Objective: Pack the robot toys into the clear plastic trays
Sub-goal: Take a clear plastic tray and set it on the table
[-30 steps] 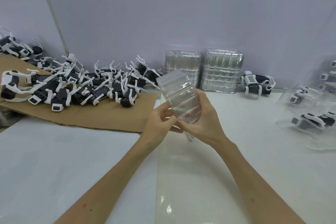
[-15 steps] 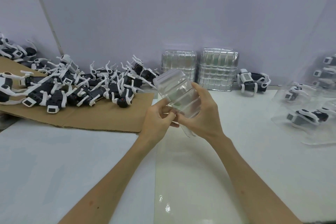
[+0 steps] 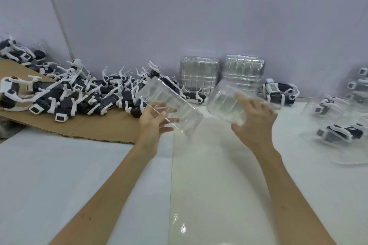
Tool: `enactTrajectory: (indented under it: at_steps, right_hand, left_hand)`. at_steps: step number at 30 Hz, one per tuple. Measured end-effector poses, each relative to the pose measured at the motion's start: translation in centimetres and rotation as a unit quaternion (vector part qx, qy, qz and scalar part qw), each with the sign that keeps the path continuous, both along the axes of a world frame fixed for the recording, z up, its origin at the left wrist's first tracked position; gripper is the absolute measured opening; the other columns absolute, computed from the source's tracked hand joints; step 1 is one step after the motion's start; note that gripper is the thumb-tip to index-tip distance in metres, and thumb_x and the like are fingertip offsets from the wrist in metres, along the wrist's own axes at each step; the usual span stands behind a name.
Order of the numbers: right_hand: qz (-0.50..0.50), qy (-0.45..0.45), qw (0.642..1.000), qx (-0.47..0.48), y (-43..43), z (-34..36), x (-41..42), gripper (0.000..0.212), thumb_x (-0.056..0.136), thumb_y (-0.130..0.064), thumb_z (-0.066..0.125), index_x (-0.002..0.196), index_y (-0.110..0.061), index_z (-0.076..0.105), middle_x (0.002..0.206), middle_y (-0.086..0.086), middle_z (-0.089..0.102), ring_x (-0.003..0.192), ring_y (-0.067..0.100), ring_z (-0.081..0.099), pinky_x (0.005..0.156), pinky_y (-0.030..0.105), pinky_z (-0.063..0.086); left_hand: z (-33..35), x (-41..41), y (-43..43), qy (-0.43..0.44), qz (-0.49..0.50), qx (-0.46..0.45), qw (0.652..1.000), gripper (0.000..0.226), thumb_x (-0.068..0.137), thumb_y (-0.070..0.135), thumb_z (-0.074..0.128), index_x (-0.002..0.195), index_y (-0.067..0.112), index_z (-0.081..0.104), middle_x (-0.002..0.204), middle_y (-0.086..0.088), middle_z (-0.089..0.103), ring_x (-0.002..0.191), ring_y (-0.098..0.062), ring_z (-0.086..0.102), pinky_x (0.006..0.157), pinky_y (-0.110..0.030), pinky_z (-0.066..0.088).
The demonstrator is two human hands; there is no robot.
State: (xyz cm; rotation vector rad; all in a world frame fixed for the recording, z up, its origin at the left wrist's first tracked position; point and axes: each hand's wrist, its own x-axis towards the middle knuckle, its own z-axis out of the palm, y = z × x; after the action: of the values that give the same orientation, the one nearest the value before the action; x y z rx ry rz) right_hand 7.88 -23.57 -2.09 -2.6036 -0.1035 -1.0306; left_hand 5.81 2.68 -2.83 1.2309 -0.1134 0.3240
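My left hand (image 3: 152,123) holds one clear plastic tray (image 3: 171,105) tilted in the air over the white table. My right hand (image 3: 253,121) holds a second clear tray (image 3: 229,103) a little to the right, fingers spread around its side. The two trays are apart with a gap between them. A heap of black-and-white robot toys (image 3: 79,93) lies on brown cardboard (image 3: 89,127) at the left. One loose robot toy (image 3: 278,93) stands by the wall at the right.
Two stacks of clear trays (image 3: 221,75) lean against the back wall. Packed trays with robot toys inside (image 3: 338,125) lie at the right edge. More robot toys (image 3: 18,53) sit at the far left by the wall. The white table (image 3: 209,185) spreads below my arms.
The stuck trays I held together with both hands have come apart. My left hand moved left with one tray and my right hand moved right with the other.
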Motion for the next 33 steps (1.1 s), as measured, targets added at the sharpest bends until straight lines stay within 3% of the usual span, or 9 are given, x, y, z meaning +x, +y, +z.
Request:
enactTrajectory:
  at_steps: [4,7,9,12,14,18,22,25,33]
  right_hand:
    - [-0.023,0.206,0.977,-0.040,0.3,-1.3,0.2,0.075,0.073,-0.010,0.068,0.141,-0.038,0.050,0.131,-0.004,0.051,0.128,0.021,0.040,0.114,0.036,0.011]
    - [0.002,0.055,0.998,0.039,0.5,-1.0,0.1,0.054,0.071,-0.007,0.069,0.120,-0.027,0.068,0.120,-0.002,0.058,0.122,0.024,0.048,0.110,0.036,0.020]
    - [0.030,-0.041,0.991,0.126,0.7,-0.5,-0.2,0.031,0.070,-0.001,0.066,0.091,-0.024,0.072,0.088,-0.008,0.062,0.093,0.019,0.059,0.093,0.034,0.038]
    - [0.038,0.067,0.982,0.171,1.0,-0.6,-0.2,0.023,0.080,-0.011,0.063,0.072,-0.033,0.064,0.071,-0.013,0.063,0.072,0.007,0.060,0.064,0.027,0.047]
    - [0.042,0.171,0.972,0.158,1.2,-1.3,0.1,0.020,0.086,-0.014,0.060,0.088,-0.031,0.072,0.095,-0.006,0.073,0.092,0.018,0.067,0.077,0.030,0.051]
    - [0.066,0.223,0.966,0.116,1.7,-2.0,0.3,0.037,0.093,-0.014,0.055,0.127,-0.027,0.064,0.145,-0.002,0.054,0.130,0.019,0.052,0.104,0.035,0.040]
    - [0.177,0.086,0.949,0.245,2.9,-1.2,-0.3,0.020,0.097,-0.020,0.054,0.105,-0.032,0.069,0.105,-0.014,0.071,0.097,0.005,0.064,0.078,0.019,0.042]
    - [0.293,0.048,0.919,0.259,4.4,-0.7,-1.2,0.021,0.091,-0.037,0.061,0.110,-0.031,0.069,0.095,-0.017,0.070,0.094,0.002,0.063,0.080,0.006,0.038]
    - [0.353,0.062,0.903,0.235,6.2,-1.7,-1.3,0.025,0.086,-0.024,0.078,0.106,-0.029,0.064,0.081,-0.011,0.066,0.071,0.008,0.063,0.067,0.013,0.046]
  left_hand:
    - [-0.4,0.2,0.0,0.030,0.013,-0.047,0.998,0.025,0.102,-0.001,0.044,0.108,0.020,0.056,0.086,0.002,0.076,0.073,-0.019,0.073,0.058,-0.022,0.054]
    - [-0.5,0.2,-0.2,0.038,0.005,-0.055,0.998,0.028,0.103,-0.002,0.042,0.109,0.020,0.058,0.092,-0.001,0.076,0.076,-0.019,0.074,0.062,-0.023,0.056]
    - [-0.6,0.2,-0.4,0.044,0.004,-0.055,0.998,0.032,0.102,-0.004,0.040,0.110,0.020,0.059,0.095,-0.004,0.075,0.077,-0.019,0.074,0.063,-0.023,0.057]
    - [-0.8,0.3,-0.6,0.048,-0.005,-0.085,0.995,0.036,0.102,-0.007,0.038,0.110,0.020,0.060,0.093,-0.006,0.075,0.079,-0.017,0.075,0.068,-0.023,0.058]
    - [-0.8,0.3,-0.6,0.050,-0.023,-0.109,0.993,0.035,0.102,-0.009,0.037,0.114,0.015,0.060,0.094,-0.009,0.074,0.084,-0.018,0.075,0.072,-0.026,0.059]
    - [-0.9,0.4,-0.6,0.053,-0.061,-0.128,0.989,0.033,0.101,-0.011,0.037,0.118,0.006,0.059,0.097,-0.009,0.077,0.091,-0.023,0.075,0.073,-0.028,0.060]
    - [-0.9,0.0,-0.9,0.049,-0.092,-0.095,0.990,0.028,0.099,-0.011,0.041,0.113,0.005,0.060,0.098,-0.009,0.077,0.092,-0.024,0.075,0.076,-0.027,0.060]
    - [-1.2,-0.3,-1.8,0.045,-0.111,-0.056,0.991,0.023,0.096,-0.011,0.050,0.110,0.003,0.062,0.097,-0.013,0.077,0.092,-0.025,0.075,0.076,-0.026,0.059]
    - [-1.6,-0.8,-2.7,0.067,-0.116,-0.006,0.991,0.009,0.088,-0.002,0.067,0.096,0.003,0.070,0.090,-0.015,0.077,0.085,-0.024,0.076,0.071,-0.024,0.059]
